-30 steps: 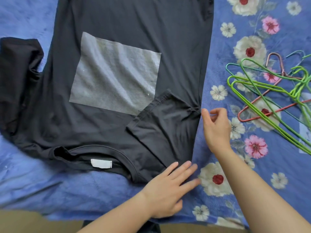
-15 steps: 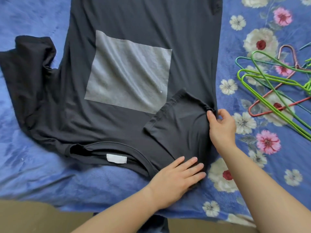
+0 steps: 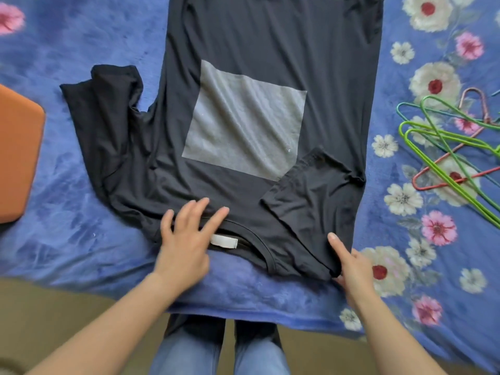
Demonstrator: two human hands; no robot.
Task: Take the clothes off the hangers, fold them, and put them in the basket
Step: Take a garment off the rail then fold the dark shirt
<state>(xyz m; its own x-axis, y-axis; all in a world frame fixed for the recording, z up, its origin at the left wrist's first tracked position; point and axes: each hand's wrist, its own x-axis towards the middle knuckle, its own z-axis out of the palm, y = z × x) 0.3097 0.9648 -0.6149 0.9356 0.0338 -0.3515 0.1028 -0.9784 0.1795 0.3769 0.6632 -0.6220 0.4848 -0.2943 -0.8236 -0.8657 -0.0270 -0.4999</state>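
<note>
A black t-shirt [image 3: 270, 44] with a grey square on it lies flat on the blue flowered blanket [image 3: 67, 239], collar toward me. Its right sleeve is folded inward over the body; its left sleeve [image 3: 102, 104] sticks out to the left. My left hand [image 3: 186, 239] hovers with fingers spread over the collar, just left of the white label [image 3: 224, 241]. My right hand [image 3: 349, 269] touches the shirt's near right shoulder corner, thumb on the fabric. No basket is in view.
Several wire hangers [image 3: 454, 150], green, teal and red, lie in a heap on the blanket at the right. An orange object [image 3: 19, 158] sits at the left edge. My legs in blue jeans [image 3: 224, 350] show below the blanket's near edge.
My left hand moved left from the folded sleeve to the collar. My right hand slid from the armpit down to the near shoulder corner. The view has shifted, showing more at the left.
</note>
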